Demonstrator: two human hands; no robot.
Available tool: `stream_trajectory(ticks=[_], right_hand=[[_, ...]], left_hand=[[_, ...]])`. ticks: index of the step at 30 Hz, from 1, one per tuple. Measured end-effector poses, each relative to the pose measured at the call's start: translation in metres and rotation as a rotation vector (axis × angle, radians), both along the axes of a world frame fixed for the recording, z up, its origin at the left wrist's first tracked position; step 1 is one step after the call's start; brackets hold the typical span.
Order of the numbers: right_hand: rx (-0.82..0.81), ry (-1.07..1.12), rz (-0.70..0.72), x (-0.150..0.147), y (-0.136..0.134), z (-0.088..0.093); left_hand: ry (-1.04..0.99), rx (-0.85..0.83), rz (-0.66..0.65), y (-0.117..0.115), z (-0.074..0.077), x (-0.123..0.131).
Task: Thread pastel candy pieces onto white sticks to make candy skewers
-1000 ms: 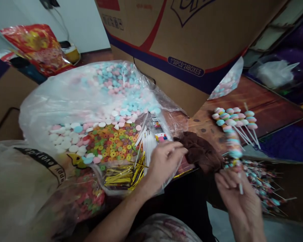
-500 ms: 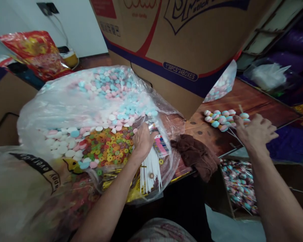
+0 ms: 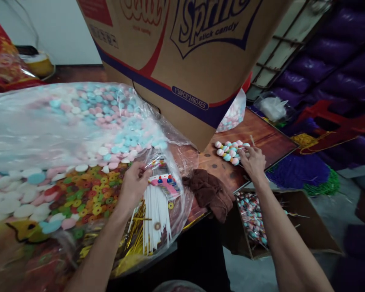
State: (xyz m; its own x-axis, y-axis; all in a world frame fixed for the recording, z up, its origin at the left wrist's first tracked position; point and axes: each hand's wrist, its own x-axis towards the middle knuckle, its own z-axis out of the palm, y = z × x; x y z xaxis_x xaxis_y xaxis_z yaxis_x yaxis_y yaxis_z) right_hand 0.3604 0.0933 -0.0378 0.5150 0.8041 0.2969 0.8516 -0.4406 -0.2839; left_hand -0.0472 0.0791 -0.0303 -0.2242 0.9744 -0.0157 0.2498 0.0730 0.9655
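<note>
My left hand (image 3: 136, 183) is closed at the fingertips above small printed wrappers (image 3: 166, 184); what it pinches is too small to name. Beside it lie ring gummies (image 3: 93, 194) and white sticks (image 3: 155, 215), with pink, white and blue candies (image 3: 109, 109) in a clear plastic bag. My right hand (image 3: 252, 160) rests at a group of striped candies on sticks (image 3: 229, 152) on the wooden table. Its fingers are bent over the right end of the group, and what they hold is hidden.
A large cardboard box (image 3: 185, 65) stands at the back. A brown cloth (image 3: 211, 192) lies at the table's front edge. Below right, an open carton (image 3: 310, 227) holds many wrapped candies. Gold ties (image 3: 136, 231) lie near the sticks.
The view has shifted to the right. My left hand has lifted off the wrappers with its fingertips together. My right hand's fingers, spread before, now curl down at the striped candies.
</note>
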Motion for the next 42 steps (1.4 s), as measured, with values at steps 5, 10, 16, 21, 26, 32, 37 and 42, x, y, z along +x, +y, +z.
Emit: stream_trajectory(ticks=[5,10,16,21,26,32,37,42], right_hand=[[0.043,-0.004,0.168,-0.029,-0.009,-0.008],[0.019,-0.072,0.182,-0.065,-0.028,0.002],[0.303,0.119,0.310,-0.128,-0.070,0.041],[0.209,0.981,0.644,-0.213,-0.102,0.054],[0.289,1.310,0.475,-0.248,-0.104,0.042],[0.245,1.242,0.540,-0.243,-0.099,0.039],[0.225,1.190,0.581,-0.236,-0.095,0.038],[0.279,1.387,0.510,-0.240,-0.097,0.027]], left_hand=[[-0.597,-0.174,0.019,-0.022,0.026,0.003],[-0.950,-0.462,0.009,-0.041,0.053,0.009],[-1.101,-0.513,0.083,-0.051,0.052,0.033],[-1.142,-0.389,0.062,-0.056,0.045,0.053],[-1.123,-0.260,0.077,-0.066,0.041,0.058],[-1.083,-0.233,0.089,-0.074,0.040,0.050],[-0.983,-0.235,0.107,-0.074,0.040,0.041],[-0.800,-0.041,0.259,-0.072,0.032,0.037]])
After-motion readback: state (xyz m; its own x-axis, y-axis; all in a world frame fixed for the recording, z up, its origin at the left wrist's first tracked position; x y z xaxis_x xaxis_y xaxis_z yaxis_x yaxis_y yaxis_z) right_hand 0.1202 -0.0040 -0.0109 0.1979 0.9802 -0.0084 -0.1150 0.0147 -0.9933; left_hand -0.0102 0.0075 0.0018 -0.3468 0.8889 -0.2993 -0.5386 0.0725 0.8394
